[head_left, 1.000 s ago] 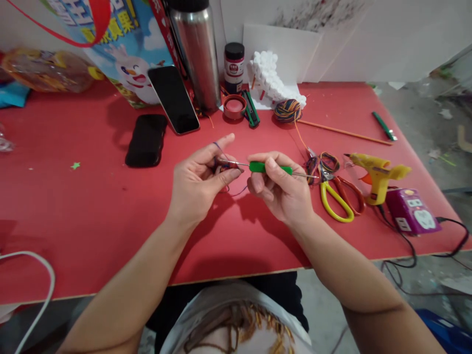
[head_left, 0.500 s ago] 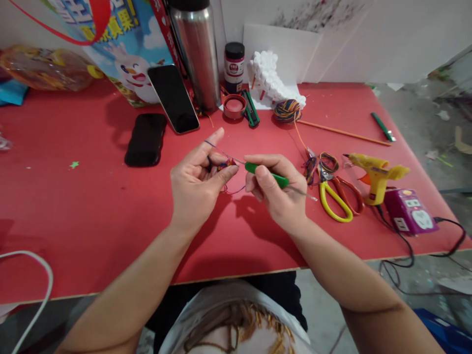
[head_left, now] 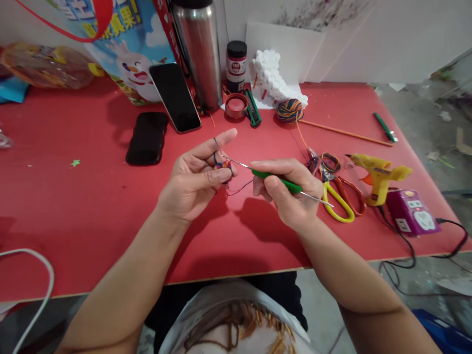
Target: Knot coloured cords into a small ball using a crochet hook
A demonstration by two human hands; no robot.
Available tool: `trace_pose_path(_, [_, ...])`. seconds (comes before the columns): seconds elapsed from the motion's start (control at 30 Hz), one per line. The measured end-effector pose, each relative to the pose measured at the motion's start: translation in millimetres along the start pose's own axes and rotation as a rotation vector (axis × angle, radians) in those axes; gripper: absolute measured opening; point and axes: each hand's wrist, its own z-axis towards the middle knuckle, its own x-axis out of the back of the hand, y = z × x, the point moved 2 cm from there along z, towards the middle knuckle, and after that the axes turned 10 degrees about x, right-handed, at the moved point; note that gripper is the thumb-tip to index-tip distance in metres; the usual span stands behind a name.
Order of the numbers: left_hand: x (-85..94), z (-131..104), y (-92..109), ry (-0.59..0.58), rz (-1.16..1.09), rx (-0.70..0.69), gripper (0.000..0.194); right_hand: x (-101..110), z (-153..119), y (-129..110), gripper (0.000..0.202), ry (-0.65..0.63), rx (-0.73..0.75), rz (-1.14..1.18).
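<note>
Two bare hands work above a red tabletop (head_left: pixel 110 221). The left hand (head_left: pixel 188 184) pinches one small multicoloured crocheted piece (head_left: pixel 223 167) between thumb and fingers, its index finger extended with one dark strand of yarn (head_left: pixel 215 142) looped around it. The right hand (head_left: pixel 293 196) grips one double-ended metal hook (head_left: pixel 293 186) by its green handle, thumb against fingers. The hook's left tip meets the piece's upper edge, though whether it passes through a stitch cannot be told.

Just beyond the right hand lie one tangle of yarn (head_left: pixel 331 161) and one pair of scissors (head_left: pixel 337 209) with a yellow and a red handle. Farther right are one yellow glue gun (head_left: pixel 379 177) and one purple power box (head_left: pixel 413 211).

Beyond the hands sit one ball of yarn (head_left: pixel 290 111), one orange stick (head_left: pixel 346 133) and two green cutters (head_left: pixel 252 108), one beside a round red container (head_left: pixel 236 105), the other near the right edge. Two phones (head_left: pixel 146 138) lie left of these, near one steel bottle (head_left: pixel 201 54) and one dark-lidded jar (head_left: pixel 236 66).
</note>
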Motion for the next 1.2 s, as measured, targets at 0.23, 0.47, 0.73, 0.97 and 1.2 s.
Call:
trace_pose_path(0.23, [-2.0, -3.7, 6.1, -0.051, -0.012, 0.058, 0.059, 7.3, 4.1, -3.0, 0.019, 0.011, 0.012, -0.005])
trace_pose_path(0.47, [2.7, -2.3, 6.3, -0.118, -0.019, 0.133, 0.051, 17.7, 12.8, -8.8, 0.020, -0.020, -0.105, 0.065])
trace_pose_path(0.73, [-10.3, -1.9, -12.9, 0.057, 0.042, 0.091, 0.048, 4.7, 7.7, 7.7, 0.023, 0.015, -0.380, 0.411])
trace_pose_path(0.97, [-15.4, 1.0, -17.3, 0.137, -0.005, -0.053, 0.050, -6.8, 8.6, 18.2, 0.020, 0.131, -0.428, 0.614])
trace_pose_path(1.2, [-9.2, 1.9, -17.5, 0.105, -0.009, -0.029, 0.050, -3.8, 6.0, 25.8, 0.023, 0.110, -0.526, 0.587])
